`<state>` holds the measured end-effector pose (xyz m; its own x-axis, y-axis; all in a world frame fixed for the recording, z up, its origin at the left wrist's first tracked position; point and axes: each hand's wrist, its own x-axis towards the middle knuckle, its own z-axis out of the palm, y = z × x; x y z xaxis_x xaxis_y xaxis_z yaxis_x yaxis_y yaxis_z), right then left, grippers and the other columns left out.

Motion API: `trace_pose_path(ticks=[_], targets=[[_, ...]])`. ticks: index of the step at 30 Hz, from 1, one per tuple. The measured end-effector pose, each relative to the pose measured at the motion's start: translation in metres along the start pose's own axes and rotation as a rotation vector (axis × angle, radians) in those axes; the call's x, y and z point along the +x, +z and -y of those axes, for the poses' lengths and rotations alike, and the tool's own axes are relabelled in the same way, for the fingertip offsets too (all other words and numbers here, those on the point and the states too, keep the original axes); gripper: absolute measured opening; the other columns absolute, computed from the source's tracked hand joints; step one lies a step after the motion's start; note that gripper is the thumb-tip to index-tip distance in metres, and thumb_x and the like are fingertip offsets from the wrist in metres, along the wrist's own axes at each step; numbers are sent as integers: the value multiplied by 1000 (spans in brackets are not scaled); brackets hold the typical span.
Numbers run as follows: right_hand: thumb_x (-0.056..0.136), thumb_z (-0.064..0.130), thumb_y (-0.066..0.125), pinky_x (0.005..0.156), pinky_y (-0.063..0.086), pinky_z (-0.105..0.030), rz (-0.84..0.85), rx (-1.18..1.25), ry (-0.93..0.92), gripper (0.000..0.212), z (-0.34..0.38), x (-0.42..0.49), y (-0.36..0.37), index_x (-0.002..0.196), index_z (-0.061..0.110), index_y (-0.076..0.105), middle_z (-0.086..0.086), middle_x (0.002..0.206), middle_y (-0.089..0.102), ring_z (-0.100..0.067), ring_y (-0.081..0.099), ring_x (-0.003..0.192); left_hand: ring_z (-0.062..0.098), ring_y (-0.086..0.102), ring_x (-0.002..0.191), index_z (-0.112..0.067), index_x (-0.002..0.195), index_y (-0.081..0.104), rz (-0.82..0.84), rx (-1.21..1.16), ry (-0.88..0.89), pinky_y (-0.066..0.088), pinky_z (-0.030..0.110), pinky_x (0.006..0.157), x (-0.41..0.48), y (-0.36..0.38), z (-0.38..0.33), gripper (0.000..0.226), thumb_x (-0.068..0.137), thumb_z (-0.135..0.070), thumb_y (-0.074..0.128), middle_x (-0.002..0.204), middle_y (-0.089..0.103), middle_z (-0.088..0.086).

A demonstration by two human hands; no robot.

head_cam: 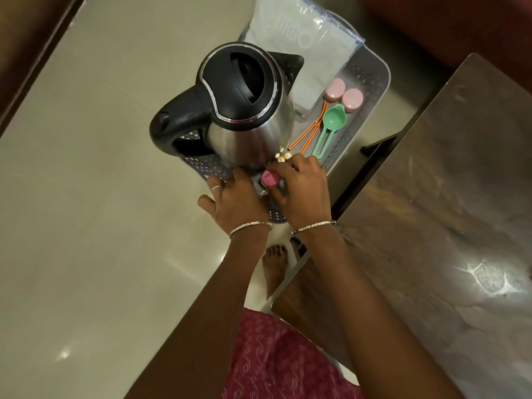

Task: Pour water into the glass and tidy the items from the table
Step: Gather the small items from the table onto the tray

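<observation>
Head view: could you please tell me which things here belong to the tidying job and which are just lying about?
Job: grey tray, kettle, plastic packet, pink tubs, green scoop, orange tool, batteries, pink-capped item held by the right hand, left hand beside it, wooden table.
Just there: tiled floor, dark red furniture.

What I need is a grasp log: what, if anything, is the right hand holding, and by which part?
The right hand pinches the pink-capped container by its side, near the cap. The left hand rests on the tray's near edge.
</observation>
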<state>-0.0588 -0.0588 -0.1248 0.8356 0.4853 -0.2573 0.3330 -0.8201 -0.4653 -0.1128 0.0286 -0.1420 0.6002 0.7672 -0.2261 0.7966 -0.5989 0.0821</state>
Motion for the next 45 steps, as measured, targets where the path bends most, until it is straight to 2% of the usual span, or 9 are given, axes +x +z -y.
trace_pose_path(ticks=[8,14,19,23,28,31,34,38,45], targets=[[84,22,70,81,41,-39,-43,19,6,28,2,-2,2,110,12,69,-13,107,64,-35,54,101,26,45,114,-20,88,59,-40,-15,-45,27,42,87,0,0,-6,12,88,-15,48,82,68,3],[85,22,70,87,41,-40,-31,74,20,33,-1,-4,2,116,13,66,-10,114,62,-31,52,107,26,47,109,-21,88,61,29,-19,66,34,41,91,1,-7,3,7,82,-21,56,92,65,0],[81,18,75,91,43,-40,-123,201,53,39,-5,-18,-5,117,10,66,-11,112,62,-30,53,107,25,53,103,-25,84,63,-79,-124,172,31,39,80,-17,-21,10,10,75,-24,66,91,66,-4],[78,12,75,83,36,-22,-314,319,136,32,-19,-45,-14,110,12,69,-6,105,63,-21,53,99,25,56,99,-22,90,65,-112,-303,293,34,32,76,-39,-25,16,10,80,-20,64,96,69,-4],[82,8,69,76,30,-12,-527,360,263,14,-47,-85,-20,94,13,73,-2,91,65,-18,54,87,23,56,83,-13,90,67,-175,-480,422,40,27,77,-75,-23,4,16,77,-5,70,90,69,0],[80,3,68,76,32,-14,-545,369,335,17,-71,-114,-21,90,16,72,-1,88,65,-20,54,86,18,57,79,-14,92,66,-85,-528,505,37,19,77,-103,-18,-9,16,81,-3,67,88,66,-1],[78,1,69,77,34,-17,-571,386,411,19,-93,-146,-24,87,17,73,-2,88,67,-25,57,87,16,58,79,-16,95,66,43,-541,537,49,29,68,-131,-12,-25,11,85,-10,65,90,66,-2],[77,-1,71,78,32,-16,-601,363,471,18,-128,-198,-35,84,15,73,-2,88,68,-26,59,84,18,63,76,-13,93,69,154,-552,572,55,38,67,-174,-1,-49,10,85,-10,64,89,67,0],[78,-2,69,77,42,-26,-657,389,591,16,-198,-279,-63,84,13,73,-4,87,69,-28,61,84,7,60,69,-18,94,67,248,-514,700,44,12,63,-257,23,-100,16,83,-7,64,84,67,-9]])
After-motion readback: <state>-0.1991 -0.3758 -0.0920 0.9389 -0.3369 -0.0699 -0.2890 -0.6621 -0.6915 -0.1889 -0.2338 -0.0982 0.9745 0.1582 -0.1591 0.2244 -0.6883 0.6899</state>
